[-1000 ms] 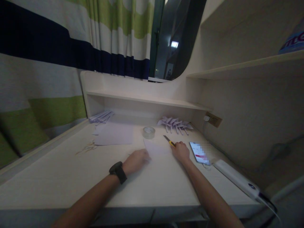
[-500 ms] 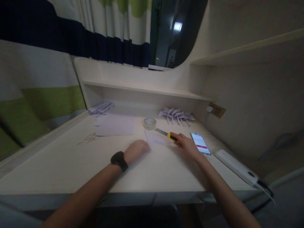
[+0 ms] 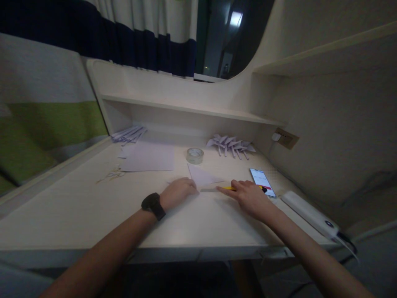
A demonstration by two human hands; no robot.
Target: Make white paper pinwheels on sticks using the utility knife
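Yellow-handled utility knife [image 3: 221, 188] gripped in our right hand [image 3: 248, 197], blade at the paper triangle [image 3: 203, 176] mid-desk, left hand [image 3: 177, 192] curled pinning it — any paper slip and those fingertips could get nicked.

A pale desk [image 3: 77, 215] fills the dim room, with a low shelf [image 3: 186, 111] along its far edge. A striped curtain [image 3: 56, 62] hangs at left, a dark window [image 3: 229, 37] far behind, and a wall socket [image 3: 287, 138] at right

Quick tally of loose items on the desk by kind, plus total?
Utility knife: 1
Folded paper triangle: 1
Flat paper sheets: 1 stack
Tape roll: 1
Phone: 1
Folded paper piles: 2
White power strip: 1
Total: 8
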